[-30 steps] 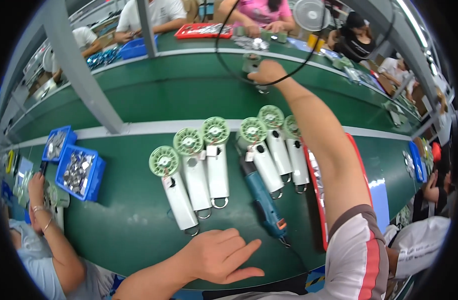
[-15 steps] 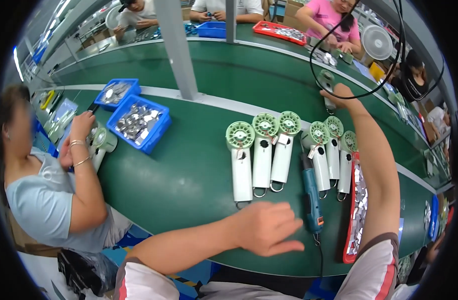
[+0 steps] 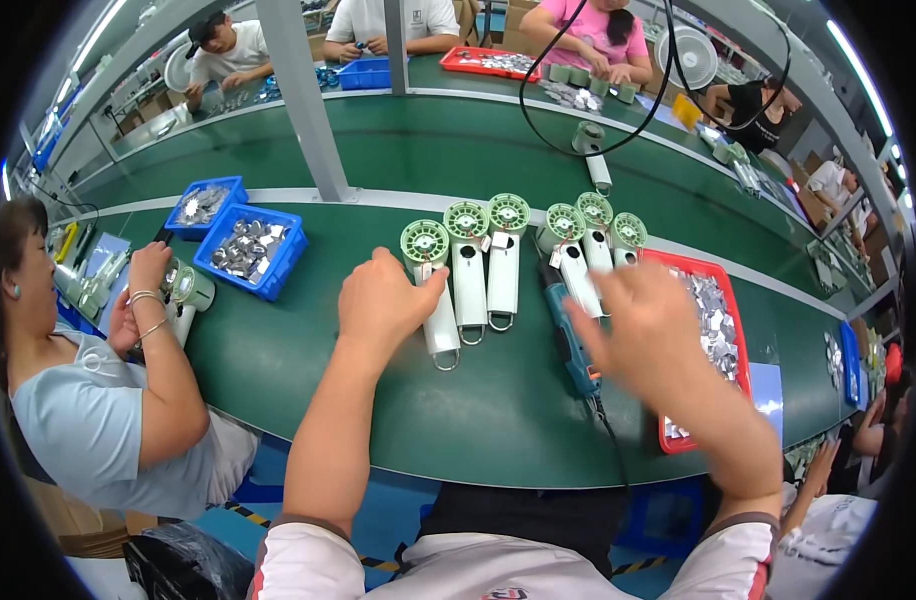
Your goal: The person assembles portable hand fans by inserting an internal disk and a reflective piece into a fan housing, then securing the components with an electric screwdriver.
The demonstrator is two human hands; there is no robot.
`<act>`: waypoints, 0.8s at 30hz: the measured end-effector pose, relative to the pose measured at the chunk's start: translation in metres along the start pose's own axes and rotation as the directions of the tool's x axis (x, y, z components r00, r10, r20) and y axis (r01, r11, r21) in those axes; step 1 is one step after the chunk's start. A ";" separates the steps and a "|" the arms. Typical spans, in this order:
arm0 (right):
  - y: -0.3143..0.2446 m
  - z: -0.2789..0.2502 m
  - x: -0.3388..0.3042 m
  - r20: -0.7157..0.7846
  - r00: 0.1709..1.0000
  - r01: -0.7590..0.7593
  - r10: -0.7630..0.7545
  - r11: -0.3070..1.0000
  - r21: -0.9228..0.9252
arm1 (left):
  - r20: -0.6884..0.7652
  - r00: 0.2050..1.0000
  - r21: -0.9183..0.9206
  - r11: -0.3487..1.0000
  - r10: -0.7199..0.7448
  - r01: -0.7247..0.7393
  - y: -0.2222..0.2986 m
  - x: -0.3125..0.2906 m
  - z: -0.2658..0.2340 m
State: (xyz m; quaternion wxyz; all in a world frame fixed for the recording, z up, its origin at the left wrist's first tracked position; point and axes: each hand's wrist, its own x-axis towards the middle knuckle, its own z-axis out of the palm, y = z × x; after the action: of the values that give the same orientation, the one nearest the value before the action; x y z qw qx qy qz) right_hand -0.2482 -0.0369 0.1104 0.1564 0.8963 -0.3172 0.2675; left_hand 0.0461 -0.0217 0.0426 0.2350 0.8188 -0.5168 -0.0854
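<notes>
- The left hand point(image 3: 383, 300) lies on the green table point(image 3: 308, 370), knuckles up, fingers curled loosely. Its fingertips touch the handle of the leftmost handheld fan point(image 3: 433, 290); it grips nothing that can be seen.
- The right hand point(image 3: 643, 335) hangs over the table near its front edge, blurred, fingers spread wide and holding nothing.
- Just left of the right hand lies a blue power screwdriver point(image 3: 573, 340), pointing away from the front edge, its black cord point(image 3: 608, 440) running over that edge toward the person.
- Six white handheld fans with round green heads lie in a row across the middle of the table, heads toward the far edge. The leftmost is the one under the left fingertips; two more point(image 3: 488, 265) lie just beside it, and another three point(image 3: 593, 245) lie close together further right.
- A red tray point(image 3: 733, 330) of small silvery parts sits at the right end of the table, partly under the right hand and forearm.
- Two blue bins point(image 3: 248, 250) holding metal parts stand toward the left end of the table.
- A co-worker in a light blue shirt point(image 3: 88, 420) sits at the left end, both hands on a green and white fan piece point(image 3: 188, 290).
- One more fan point(image 3: 590, 150) lies alone on the far green belt, with other people seated beyond it.
</notes>
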 end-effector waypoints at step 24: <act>-0.062 0.043 -0.058 -0.349 0.932 0.061 0.094 0.911 0.409 | 0.007 0.991 -0.209 0.969 -0.135 0.134 -0.004 -0.008 -0.012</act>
State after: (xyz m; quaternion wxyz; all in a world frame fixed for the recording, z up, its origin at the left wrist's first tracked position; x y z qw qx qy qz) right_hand -0.2291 0.0187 0.0357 0.0166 0.8416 -0.2271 0.4897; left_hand 0.0497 -0.0100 0.0502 0.3152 0.8231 -0.4474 -0.1517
